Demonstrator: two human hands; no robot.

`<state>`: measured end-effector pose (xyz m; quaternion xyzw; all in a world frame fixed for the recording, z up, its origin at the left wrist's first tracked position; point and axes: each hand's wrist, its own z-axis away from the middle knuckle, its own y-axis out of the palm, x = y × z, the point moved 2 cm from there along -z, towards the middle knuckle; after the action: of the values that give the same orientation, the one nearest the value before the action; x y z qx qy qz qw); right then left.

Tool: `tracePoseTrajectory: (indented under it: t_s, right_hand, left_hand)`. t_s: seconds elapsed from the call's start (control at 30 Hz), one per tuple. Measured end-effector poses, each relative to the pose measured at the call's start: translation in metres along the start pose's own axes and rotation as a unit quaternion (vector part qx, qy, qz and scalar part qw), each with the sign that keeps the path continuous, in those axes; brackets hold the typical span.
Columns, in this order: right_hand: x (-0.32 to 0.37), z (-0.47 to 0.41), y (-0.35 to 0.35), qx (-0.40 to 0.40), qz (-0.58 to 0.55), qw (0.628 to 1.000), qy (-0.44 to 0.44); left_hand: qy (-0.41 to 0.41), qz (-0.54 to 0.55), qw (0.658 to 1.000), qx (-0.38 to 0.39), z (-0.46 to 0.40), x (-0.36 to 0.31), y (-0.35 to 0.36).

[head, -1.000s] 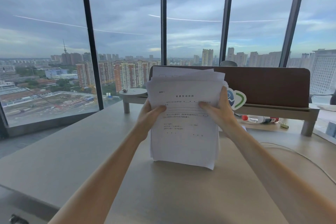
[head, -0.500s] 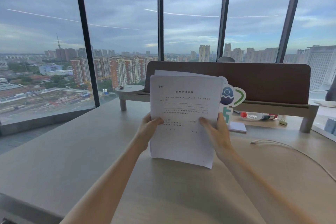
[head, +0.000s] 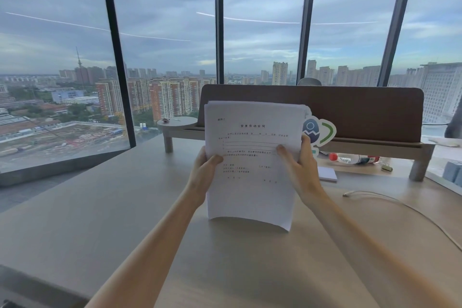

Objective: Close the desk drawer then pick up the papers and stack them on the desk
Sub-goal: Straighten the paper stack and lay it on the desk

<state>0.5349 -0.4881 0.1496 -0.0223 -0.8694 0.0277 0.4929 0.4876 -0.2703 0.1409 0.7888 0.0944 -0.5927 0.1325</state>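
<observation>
Nearest, the bare counter (head: 105, 227) lies under both forearms. Above it the papers (head: 252, 162) stand upright, their bottom edge curling just clear of the surface or barely on it; I cannot tell which. The left hand (head: 203, 172) has its grip closed on the left edge and the right hand (head: 301, 170) on the right edge, thumbs across the front page. Compared with a second ago, the fanned top edges have drawn nearly flush, so the squaring looks almost done and laying them flat should come next. No drawer is in view. Beyond, a notepad (head: 327, 174) and bottle (head: 355, 159) sit under the shelf (head: 370, 144).
</observation>
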Motion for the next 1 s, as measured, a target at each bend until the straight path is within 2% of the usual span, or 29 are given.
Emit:
tracePoseTrajectory:
  t_s: [0.13, 0.3, 0.57, 0.8, 1.0]
  right_hand:
    - [0.002, 0.0, 0.003, 0.002, -0.016, 1.0, 0.002]
    - [-0.022, 0.016, 0.011, -0.028, -0.046, 0.996, 0.075]
    - [-0.025, 0.017, 0.016, -0.041, -0.066, 0.995, 0.062]
    - [-0.045, 0.03, 0.019, -0.05, -0.075, 0.99, 0.108]
    - [-0.047, 0.026, 0.017, -0.038, -0.05, 0.993, 0.1]
  left_hand:
    - [-0.012, 0.005, 1.0, 0.008, 0.006, 0.011, 0.001]
    - [-0.016, -0.005, 1.0, -0.015, 0.009, 0.018, 0.005]
    - [-0.005, 0.007, 0.998, -0.067, 0.009, 0.025, 0.004]
    - [0.023, 0.049, 0.996, -0.069, 0.014, 0.043, -0.003]
    - [0.05, 0.0, 0.998, -0.049, 0.017, 0.041, -0.007]
